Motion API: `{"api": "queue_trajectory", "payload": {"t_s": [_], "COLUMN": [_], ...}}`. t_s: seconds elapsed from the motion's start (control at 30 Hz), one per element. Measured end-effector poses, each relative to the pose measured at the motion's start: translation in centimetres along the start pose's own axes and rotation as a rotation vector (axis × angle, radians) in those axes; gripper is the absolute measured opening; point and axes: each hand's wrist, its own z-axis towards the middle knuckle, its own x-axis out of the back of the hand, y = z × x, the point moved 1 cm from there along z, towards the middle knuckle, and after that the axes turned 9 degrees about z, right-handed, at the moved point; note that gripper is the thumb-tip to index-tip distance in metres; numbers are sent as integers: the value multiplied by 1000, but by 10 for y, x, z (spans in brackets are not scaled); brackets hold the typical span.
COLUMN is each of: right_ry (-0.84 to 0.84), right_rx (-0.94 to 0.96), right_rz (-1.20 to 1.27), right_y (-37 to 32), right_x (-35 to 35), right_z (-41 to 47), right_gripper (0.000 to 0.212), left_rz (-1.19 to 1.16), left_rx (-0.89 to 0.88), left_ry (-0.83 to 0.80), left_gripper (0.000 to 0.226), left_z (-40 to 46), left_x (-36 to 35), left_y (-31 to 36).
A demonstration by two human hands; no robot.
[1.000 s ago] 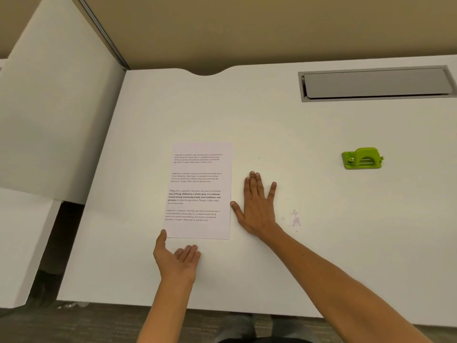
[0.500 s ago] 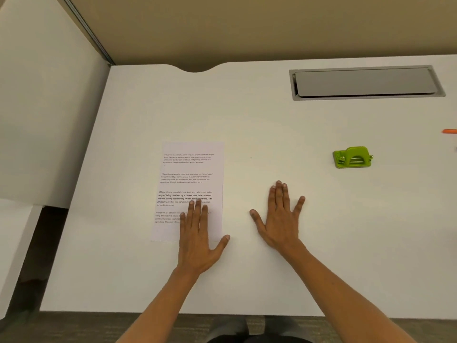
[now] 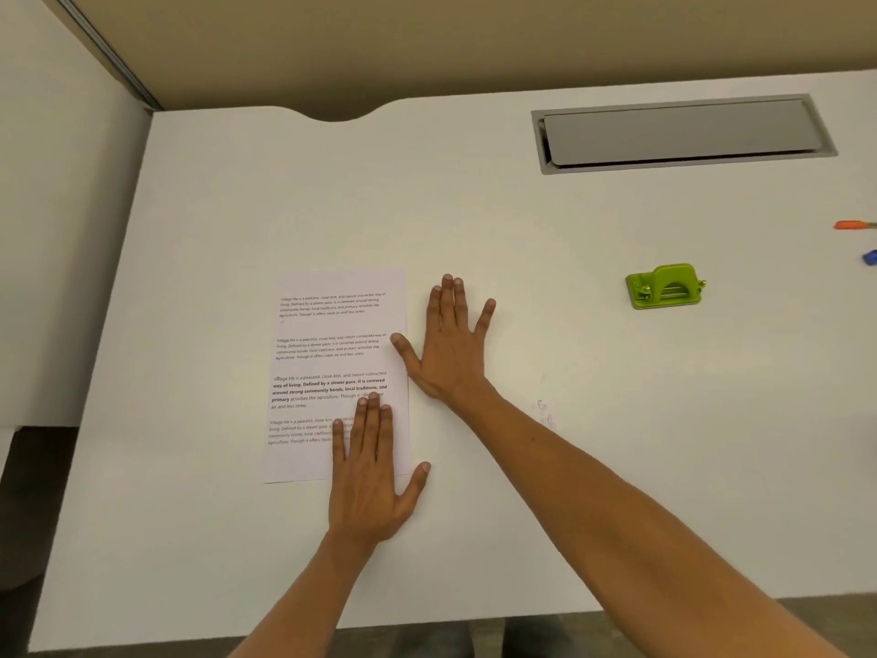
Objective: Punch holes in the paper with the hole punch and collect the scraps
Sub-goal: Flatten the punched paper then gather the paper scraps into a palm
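The paper (image 3: 337, 372) lies flat on the white desk (image 3: 474, 230). The left hand (image 3: 368, 482) rests open on its near corner — fingers flat, holding nothing. The right hand (image 3: 451, 349) lies open just beside the paper's right edge, thumb touching it. The green hole punch (image 3: 664, 287) sits well apart — off to the right.

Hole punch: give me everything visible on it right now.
The hole punch is a small bright green desktop punch, plastic by the look, with a flat base, an arched lever on top and small metal fittings at its sides. It sits upright on the white desk, well right of the paper. Nothing touches it; both hands lie flat by the sheet.
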Motion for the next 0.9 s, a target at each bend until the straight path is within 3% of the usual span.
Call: {"api": "queue_trajectory", "payload": {"t_s": [0.2, 0.7, 0.8, 0.9], "right_ry": [20, 149, 177, 88], "right_rx": [-65, -288, -177, 16], "right_rz": [-25, -133, -96, -33], "right_y": [16, 80, 63, 35], "right_x": [-6, 4, -1, -22], "right_z": [-2, -105, -122, -151], "right_gripper": [93, 99, 99, 96], "left_rz": [2, 33, 36, 34], "left_rx": [0, -2, -4, -7], "left_ry": [15, -22, -18, -29], "left_gripper": [89, 84, 85, 85], "left_z": [0, 0, 0, -1], "left_x": [-1, 4, 4, 4], "left_y": [-1, -1, 0, -1]}}
